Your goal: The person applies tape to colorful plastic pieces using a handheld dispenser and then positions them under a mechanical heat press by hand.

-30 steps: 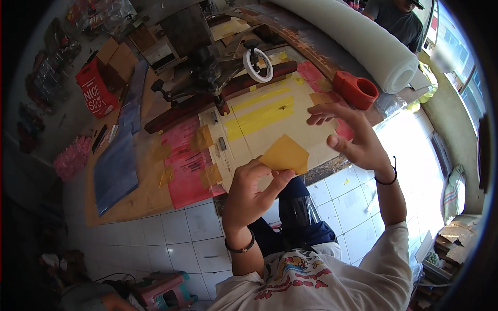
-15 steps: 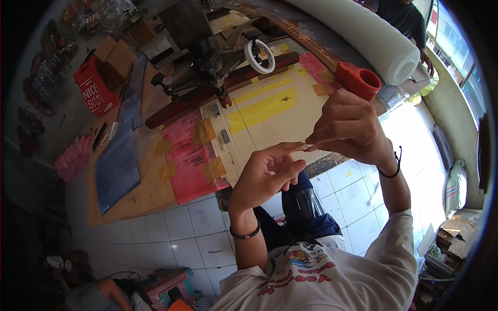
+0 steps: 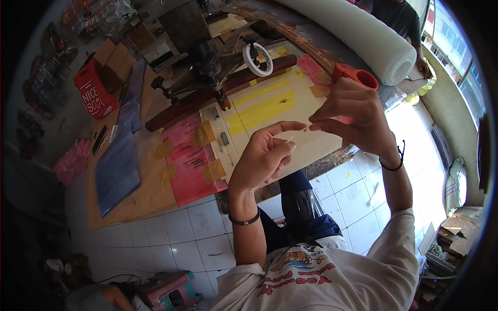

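My left hand and my right hand meet fingertip to fingertip above the work board. Between them is a small thin tan piece, seen edge on as a pale sliver. My right thumb and forefinger pinch its right end. My left forefinger stretches over it and the left thumb lies under it. Below the hands the board carries yellow tape strips and a pink sheet with tan patches.
A white tape ring and a dark metal machine stand at the board's back. A red cup-shaped holder sits by a big white foam roll. A blue sheet and red bag lie left. Another person stands beyond the roll.
A second ago my left hand alone held the tan square flat toward me and my right hand was spread open. The right hand has come in and pinched it; it now shows edge on.
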Available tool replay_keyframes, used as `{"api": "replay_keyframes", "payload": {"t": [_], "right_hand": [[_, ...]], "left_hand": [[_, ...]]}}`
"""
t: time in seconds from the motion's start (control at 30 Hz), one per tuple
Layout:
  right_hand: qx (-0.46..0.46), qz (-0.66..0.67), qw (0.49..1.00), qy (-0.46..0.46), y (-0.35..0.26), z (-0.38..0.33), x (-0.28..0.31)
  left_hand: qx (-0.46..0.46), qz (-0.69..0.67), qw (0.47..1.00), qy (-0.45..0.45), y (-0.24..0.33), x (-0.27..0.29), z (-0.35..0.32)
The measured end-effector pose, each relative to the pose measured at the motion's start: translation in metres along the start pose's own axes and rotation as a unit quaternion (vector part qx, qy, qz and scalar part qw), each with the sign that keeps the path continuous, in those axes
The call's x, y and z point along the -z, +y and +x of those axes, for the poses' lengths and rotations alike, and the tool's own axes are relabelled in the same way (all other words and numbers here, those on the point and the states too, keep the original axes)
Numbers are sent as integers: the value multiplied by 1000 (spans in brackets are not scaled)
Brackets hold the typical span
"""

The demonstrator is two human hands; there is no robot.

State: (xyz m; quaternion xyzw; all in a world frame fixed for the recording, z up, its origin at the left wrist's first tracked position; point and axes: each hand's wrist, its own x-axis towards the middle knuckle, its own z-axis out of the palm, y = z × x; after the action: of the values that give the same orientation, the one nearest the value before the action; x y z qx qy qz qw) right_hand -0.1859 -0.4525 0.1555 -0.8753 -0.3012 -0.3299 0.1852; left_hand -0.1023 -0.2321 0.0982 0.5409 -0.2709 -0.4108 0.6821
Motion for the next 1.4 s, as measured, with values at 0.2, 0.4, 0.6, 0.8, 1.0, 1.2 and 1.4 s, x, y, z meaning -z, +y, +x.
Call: {"api": "replay_keyframes", "payload": {"t": [0.2,0.4,0.6,0.8,1.0,1.2,1.4], "right_hand": [[-172,136,972,84,17,-2,-9],[-282,114,944,127,52,9,-2],[-322,79,915,229,199,29,-8],[-421,-7,896,142,325,36,-106],[-462,50,885,-2,368,47,-132],[-495,29,868,-16,403,52,-170],[-489,26,871,-49,400,50,-166]], "left_hand": [[-15,-46,997,63,-17,15,16],[-62,5,990,129,-39,19,16],[-179,292,904,257,-66,22,16],[-237,491,776,318,-85,24,29],[-227,525,757,317,-82,20,37],[-203,531,748,343,-81,20,41],[-188,531,753,340,-80,20,42]]}}
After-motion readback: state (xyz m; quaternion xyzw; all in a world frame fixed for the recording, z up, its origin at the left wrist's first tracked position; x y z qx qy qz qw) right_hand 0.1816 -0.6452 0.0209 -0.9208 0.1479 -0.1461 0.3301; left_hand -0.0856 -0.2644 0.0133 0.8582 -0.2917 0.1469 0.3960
